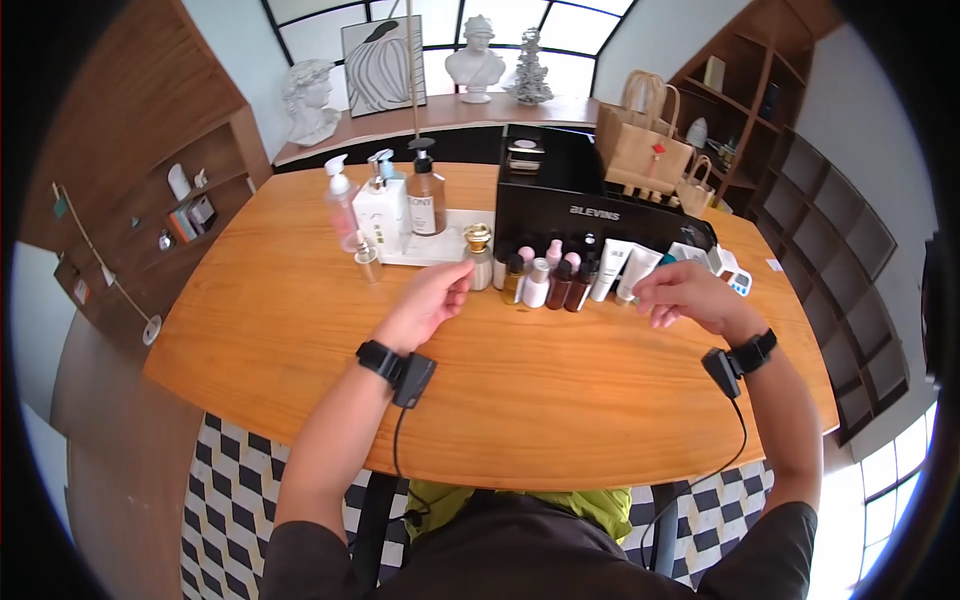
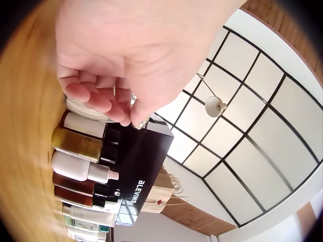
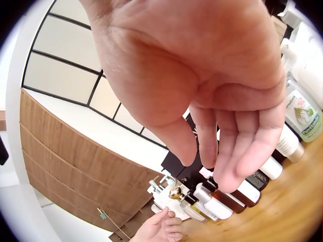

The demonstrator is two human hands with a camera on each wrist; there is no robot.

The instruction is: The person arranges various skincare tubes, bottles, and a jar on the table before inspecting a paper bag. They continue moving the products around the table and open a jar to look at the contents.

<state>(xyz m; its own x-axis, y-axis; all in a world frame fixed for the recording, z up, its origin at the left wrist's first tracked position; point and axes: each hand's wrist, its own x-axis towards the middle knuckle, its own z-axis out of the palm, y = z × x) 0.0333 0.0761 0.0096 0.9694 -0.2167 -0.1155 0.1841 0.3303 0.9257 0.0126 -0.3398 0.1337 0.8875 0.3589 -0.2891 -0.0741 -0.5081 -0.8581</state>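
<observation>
A wooden table, light orange-brown with visible grain, spans the middle of the head view. At its upper left a pink pump bottle stands beside a white tray; a small clear bottle stands nearer. At upper centre sits a black box, fronted by a gold-capped bottle, small bottles and, farther right, white tubes.

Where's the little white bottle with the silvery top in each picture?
Head: the white bottle is in the front row, just right of the middle.
Left wrist: at the left, below the middle, sideways.
Right wrist: near the bottom, right of the middle, tilted.
Shared landmark: the dark brown bottles beside it.
</observation>
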